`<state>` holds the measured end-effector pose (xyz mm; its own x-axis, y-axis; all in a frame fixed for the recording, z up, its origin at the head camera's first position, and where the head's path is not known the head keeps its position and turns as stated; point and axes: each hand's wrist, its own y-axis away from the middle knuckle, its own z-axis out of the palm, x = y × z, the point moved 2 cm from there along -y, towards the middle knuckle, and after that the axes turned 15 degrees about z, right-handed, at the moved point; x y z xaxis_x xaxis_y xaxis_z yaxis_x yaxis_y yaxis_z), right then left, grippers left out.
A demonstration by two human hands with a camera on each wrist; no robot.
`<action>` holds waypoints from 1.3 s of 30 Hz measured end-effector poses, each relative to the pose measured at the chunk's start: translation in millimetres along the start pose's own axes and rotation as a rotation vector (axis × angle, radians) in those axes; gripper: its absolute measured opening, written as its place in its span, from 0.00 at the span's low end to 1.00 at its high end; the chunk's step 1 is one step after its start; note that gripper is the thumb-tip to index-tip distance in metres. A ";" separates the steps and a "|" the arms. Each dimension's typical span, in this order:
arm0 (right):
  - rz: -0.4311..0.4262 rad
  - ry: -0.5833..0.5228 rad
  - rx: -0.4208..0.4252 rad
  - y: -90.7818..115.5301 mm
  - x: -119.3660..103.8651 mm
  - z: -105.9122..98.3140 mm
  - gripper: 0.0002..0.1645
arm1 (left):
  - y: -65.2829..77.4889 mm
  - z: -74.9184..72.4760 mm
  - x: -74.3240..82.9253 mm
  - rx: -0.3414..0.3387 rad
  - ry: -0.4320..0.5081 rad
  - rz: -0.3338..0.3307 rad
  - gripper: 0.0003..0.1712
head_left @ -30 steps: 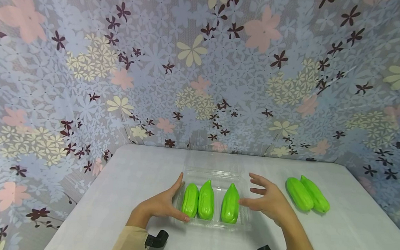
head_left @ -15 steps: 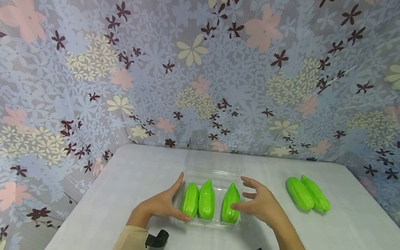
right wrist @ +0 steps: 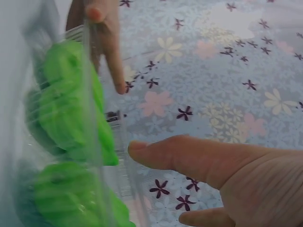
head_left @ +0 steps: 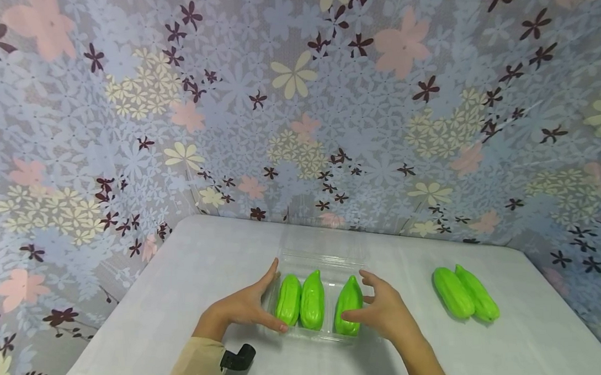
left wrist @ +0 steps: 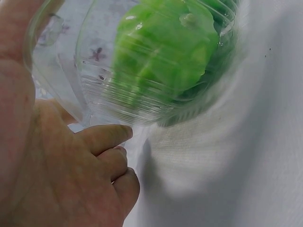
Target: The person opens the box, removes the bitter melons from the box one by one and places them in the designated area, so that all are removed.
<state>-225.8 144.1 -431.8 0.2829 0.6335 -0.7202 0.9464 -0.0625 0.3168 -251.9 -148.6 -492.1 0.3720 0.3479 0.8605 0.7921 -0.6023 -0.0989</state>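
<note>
A clear plastic clamshell container (head_left: 321, 336) lies open with three ribbed, bright green gourd-shaped pieces in it: the left one (head_left: 288, 301), the middle one (head_left: 311, 302) and the right one (head_left: 349, 304). My left hand (head_left: 250, 306) grips the container's left side, thumb at the near corner and index finger at the far one. In the left wrist view its other fingers are bent beside the ribbed plastic wall (left wrist: 128, 106). My right hand (head_left: 384, 311) is at the right side, fingers spread, its thumb overlapping the right piece. The right wrist view shows that thumb (right wrist: 175, 153) apart from the green pieces.
Two more green gourd-shaped pieces (head_left: 465, 295) lie side by side on the white table (head_left: 534, 323), right of the container. The container's transparent lid (head_left: 324, 236) is folded back toward the flower-patterned wall (head_left: 298, 127). A black camera mount (head_left: 239, 357) sits at my left wrist.
My right hand has moved left, from beside the container to its right edge, with the thumb over the right green piece. The left hand keeps its place. The head view has shifted slightly.
</note>
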 end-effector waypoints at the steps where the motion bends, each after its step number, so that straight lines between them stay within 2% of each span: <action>1: -0.008 0.011 0.009 -0.2 -0.4 1.8 0.64 | -0.2 0.0 0.6 0.001 0.000 0.000 0.83; 8: -0.056 0.131 0.095 0.8 -1.7 15.9 0.62 | -1.4 0.4 4.0 -0.004 0.004 -0.003 0.83; 22: -0.109 0.198 0.139 -5.8 0.4 33.0 0.61 | -0.2 0.0 3.5 0.005 0.005 -0.012 0.83; 28: -0.094 0.225 0.144 -5.7 -0.3 34.2 0.59 | -0.3 0.3 1.6 0.008 0.004 -0.010 0.83; 39: -0.080 0.229 0.071 -5.8 1.0 37.5 0.55 | -0.7 1.7 1.9 0.006 0.000 0.000 0.83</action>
<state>-225.1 116.2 -457.5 0.1716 0.7962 -0.5801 0.9753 -0.0542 0.2142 -250.9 -146.3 -491.2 0.3722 0.3475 0.8607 0.7946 -0.5984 -0.1020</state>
